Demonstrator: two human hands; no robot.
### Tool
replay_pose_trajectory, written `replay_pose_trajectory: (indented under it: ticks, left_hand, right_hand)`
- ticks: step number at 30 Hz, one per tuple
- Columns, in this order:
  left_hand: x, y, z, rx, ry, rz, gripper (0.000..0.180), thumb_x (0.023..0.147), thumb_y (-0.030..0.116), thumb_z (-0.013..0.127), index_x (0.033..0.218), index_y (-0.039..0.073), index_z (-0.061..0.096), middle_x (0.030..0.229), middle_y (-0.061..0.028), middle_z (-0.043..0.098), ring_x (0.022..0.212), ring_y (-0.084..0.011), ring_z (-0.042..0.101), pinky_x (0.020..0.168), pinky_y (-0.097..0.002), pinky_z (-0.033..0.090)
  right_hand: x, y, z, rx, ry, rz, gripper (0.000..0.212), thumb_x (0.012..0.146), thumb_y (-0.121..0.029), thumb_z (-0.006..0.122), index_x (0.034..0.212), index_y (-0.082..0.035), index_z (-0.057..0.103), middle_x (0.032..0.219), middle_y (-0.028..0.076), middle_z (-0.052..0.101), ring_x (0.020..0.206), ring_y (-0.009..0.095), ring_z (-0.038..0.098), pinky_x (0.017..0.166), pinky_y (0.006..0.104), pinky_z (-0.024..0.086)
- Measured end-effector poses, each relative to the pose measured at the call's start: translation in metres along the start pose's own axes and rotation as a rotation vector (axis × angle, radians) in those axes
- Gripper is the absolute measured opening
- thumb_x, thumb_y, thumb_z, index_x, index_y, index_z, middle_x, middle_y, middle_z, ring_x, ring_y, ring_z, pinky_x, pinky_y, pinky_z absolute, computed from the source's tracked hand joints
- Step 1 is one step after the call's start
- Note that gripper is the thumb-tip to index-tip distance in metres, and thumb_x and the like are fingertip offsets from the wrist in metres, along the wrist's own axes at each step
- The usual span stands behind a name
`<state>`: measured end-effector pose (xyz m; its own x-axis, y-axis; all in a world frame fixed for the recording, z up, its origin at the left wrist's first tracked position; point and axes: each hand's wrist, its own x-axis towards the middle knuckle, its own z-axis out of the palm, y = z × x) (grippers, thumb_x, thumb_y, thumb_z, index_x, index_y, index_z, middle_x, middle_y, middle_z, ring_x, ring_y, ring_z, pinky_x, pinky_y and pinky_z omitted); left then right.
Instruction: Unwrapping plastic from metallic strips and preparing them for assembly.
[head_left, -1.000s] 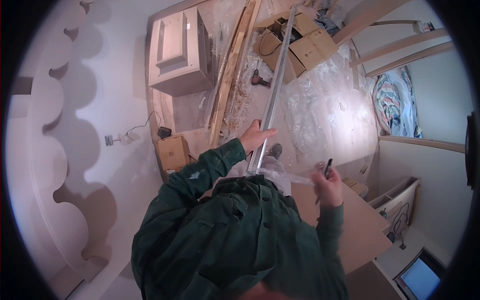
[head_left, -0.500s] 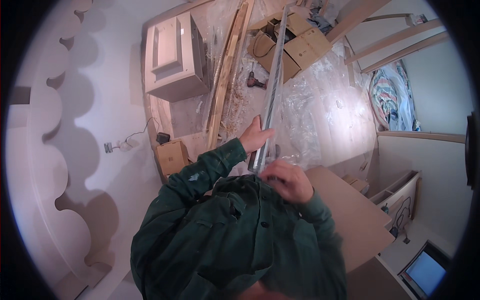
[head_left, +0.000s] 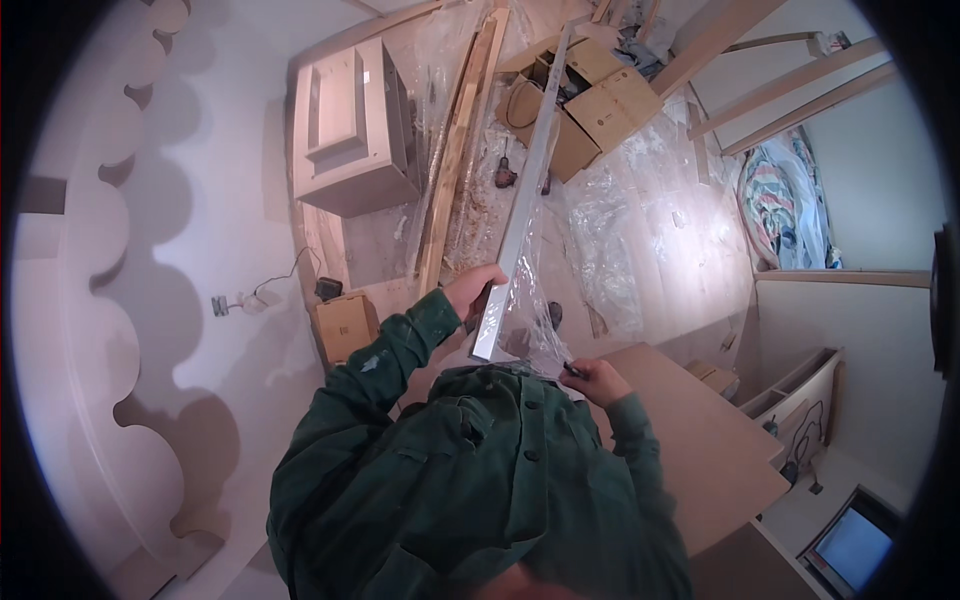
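Observation:
A long silvery metal bar (head_left: 521,205) slants from in front of my body toward the open cardboard box at the far side. My left hand (head_left: 474,291) is closed round it near its close end. Thin clear plastic film (head_left: 530,318) hangs off the bar's right side and stretches toward my right hand (head_left: 600,382). That hand is closed at the film's edge, to the right of the bar. A small dark object (head_left: 572,370) pokes out from its fingers; its kind is too small to make out.
Wooden strips (head_left: 462,130) lie left of the bar beside a white cabinet (head_left: 352,130). A cordless drill (head_left: 505,172) rests on the floor near the cardboard box (head_left: 612,100). Loose plastic sheeting (head_left: 605,240) covers floor to the right; a brown board (head_left: 690,450) stands by my right arm.
My left hand has shifted left and turned the bar, whose close end moved left. My right hand has pulled away to the right, drawing the film off the bar's side.

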<state>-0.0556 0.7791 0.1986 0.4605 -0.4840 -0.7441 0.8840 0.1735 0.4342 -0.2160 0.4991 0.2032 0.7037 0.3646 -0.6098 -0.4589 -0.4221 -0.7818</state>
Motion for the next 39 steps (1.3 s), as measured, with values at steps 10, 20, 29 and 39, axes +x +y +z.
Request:
replay_pose_trajectory:
  ticks: [10,20,29,39]
  left_hand:
    - [-0.009,-0.009,0.005,0.547,0.177,0.356,0.063,0.083,0.022,0.071,0.13,0.0,0.036,0.11,-0.0097,0.053,0.094,-0.0148,0.055,0.071,-0.0308,0.051]
    - [-0.049,0.023,0.007,0.524,0.023,0.236,0.049,0.086,0.021,0.066,0.123,-0.003,0.045,0.098,-0.0079,0.06,0.091,-0.0156,0.058,0.084,-0.028,0.046]
    - [-0.02,-0.019,-0.005,0.221,0.045,0.033,0.024,0.085,0.02,0.057,0.104,0.004,0.055,0.09,-0.007,0.062,0.08,-0.0137,0.061,0.072,-0.0275,0.05]
    - [-0.078,0.0,0.018,0.805,0.161,0.382,0.058,0.082,0.018,0.066,0.129,-0.003,0.037,0.11,-0.0115,0.053,0.102,-0.019,0.05,0.092,-0.033,0.041]
  right_hand:
    - [0.11,-0.066,0.016,0.812,0.205,0.046,0.038,0.091,-0.034,0.06,0.121,-0.011,0.058,0.098,0.001,0.059,0.05,0.008,0.043,0.043,0.0224,0.03]
    - [0.126,-0.084,-0.004,0.83,0.258,-0.016,0.013,0.087,-0.021,0.067,0.085,-0.013,0.057,0.056,-0.006,0.045,0.039,0.006,0.035,0.035,0.0234,0.023]
    - [0.112,-0.021,-0.016,0.798,0.237,0.07,0.014,0.087,-0.023,0.067,0.087,-0.011,0.059,0.056,-0.005,0.046,0.041,0.006,0.038,0.036,0.0236,0.026]
    - [0.211,-0.091,-0.071,0.709,0.343,-0.052,0.044,0.083,-0.048,0.066,0.099,-0.008,0.057,0.063,-0.001,0.046,0.042,0.01,0.041,0.035,0.0262,0.028]
